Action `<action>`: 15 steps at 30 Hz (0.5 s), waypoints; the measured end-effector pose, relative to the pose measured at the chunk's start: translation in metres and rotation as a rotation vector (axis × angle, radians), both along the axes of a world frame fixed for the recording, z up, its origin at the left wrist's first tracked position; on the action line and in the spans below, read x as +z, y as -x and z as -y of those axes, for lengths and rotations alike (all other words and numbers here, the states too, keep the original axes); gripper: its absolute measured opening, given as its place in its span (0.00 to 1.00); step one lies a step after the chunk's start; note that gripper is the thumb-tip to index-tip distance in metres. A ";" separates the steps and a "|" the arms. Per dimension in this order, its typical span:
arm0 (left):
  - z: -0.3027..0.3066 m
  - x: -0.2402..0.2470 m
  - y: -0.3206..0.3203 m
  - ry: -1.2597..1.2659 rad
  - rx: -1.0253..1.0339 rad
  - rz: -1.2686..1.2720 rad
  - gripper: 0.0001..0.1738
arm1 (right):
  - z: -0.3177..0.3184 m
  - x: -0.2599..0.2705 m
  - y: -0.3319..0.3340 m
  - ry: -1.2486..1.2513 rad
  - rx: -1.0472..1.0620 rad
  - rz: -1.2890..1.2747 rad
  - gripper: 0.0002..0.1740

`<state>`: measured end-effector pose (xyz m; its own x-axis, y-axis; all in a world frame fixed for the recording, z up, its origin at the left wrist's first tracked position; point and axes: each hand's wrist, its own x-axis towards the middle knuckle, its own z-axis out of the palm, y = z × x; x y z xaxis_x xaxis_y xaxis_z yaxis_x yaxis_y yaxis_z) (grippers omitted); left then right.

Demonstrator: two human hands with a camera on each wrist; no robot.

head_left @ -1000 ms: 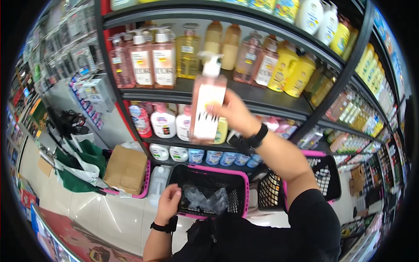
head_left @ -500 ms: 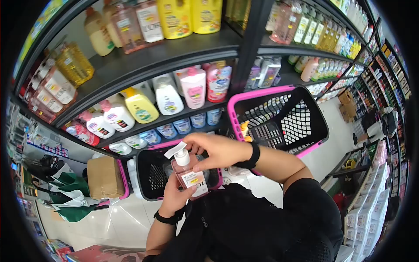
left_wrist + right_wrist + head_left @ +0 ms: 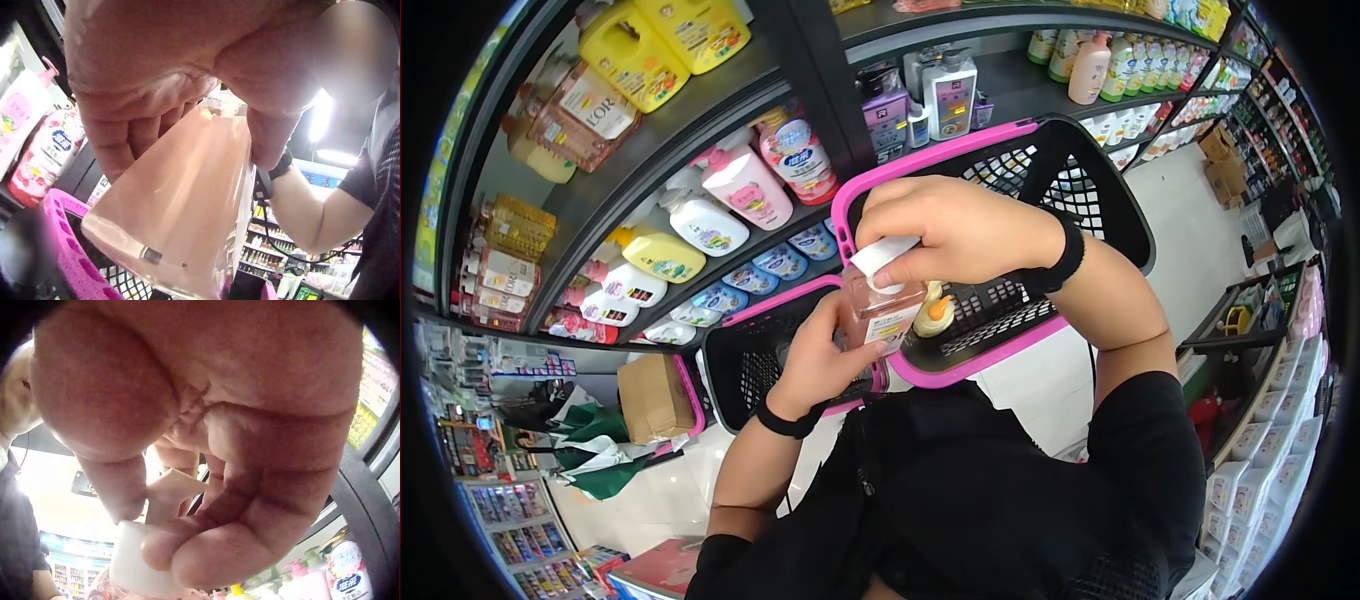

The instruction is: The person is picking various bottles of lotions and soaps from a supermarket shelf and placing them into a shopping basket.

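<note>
Two hands close on one bottle (image 3: 887, 312), a clear pump bottle of pink liquid with a white label. It is held before the chest, just left of the middle of the head view.

The left hand (image 3: 818, 352) comes up from 7 o'clock of the bottle and wraps its body. The thumb lies on the labelled face and the fingers (image 3: 134, 125) curl round the back. In the left wrist view the bottle (image 3: 181, 212) hangs below the palm and fills most of the frame.

The right hand (image 3: 948, 228) covers the top from 1 o'clock, bent down over the white pump (image 3: 882, 257). In the right wrist view the fingertips (image 3: 187, 550) press round the pump (image 3: 140, 562), and its spout pokes out between them. So one hand grips low and the other high, and the bottle stands nearly upright between them.

At 2 o'clock of the bottle a large black basket (image 3: 940, 158) with a pink rim tilts toward the camera. A small orange-capped bottle (image 3: 933, 316) lies in it, just at 3 o'clock of the held one. A second basket (image 3: 745, 375) stands at 9 o'clock of the left hand, with a cardboard box (image 3: 655, 395) beyond it on the same side. A dark shelf (image 3: 670, 160) stocked with bottles runs from 9 to 12 o'clock. Each wrist wears a black band (image 3: 785, 422).
</note>
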<state>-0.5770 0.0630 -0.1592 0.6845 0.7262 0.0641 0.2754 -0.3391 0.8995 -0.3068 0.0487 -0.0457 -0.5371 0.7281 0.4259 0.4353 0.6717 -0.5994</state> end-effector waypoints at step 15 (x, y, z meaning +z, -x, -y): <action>0.008 -0.101 0.035 0.171 0.365 0.070 0.42 | -0.012 -0.085 -0.086 0.123 -0.243 0.514 0.16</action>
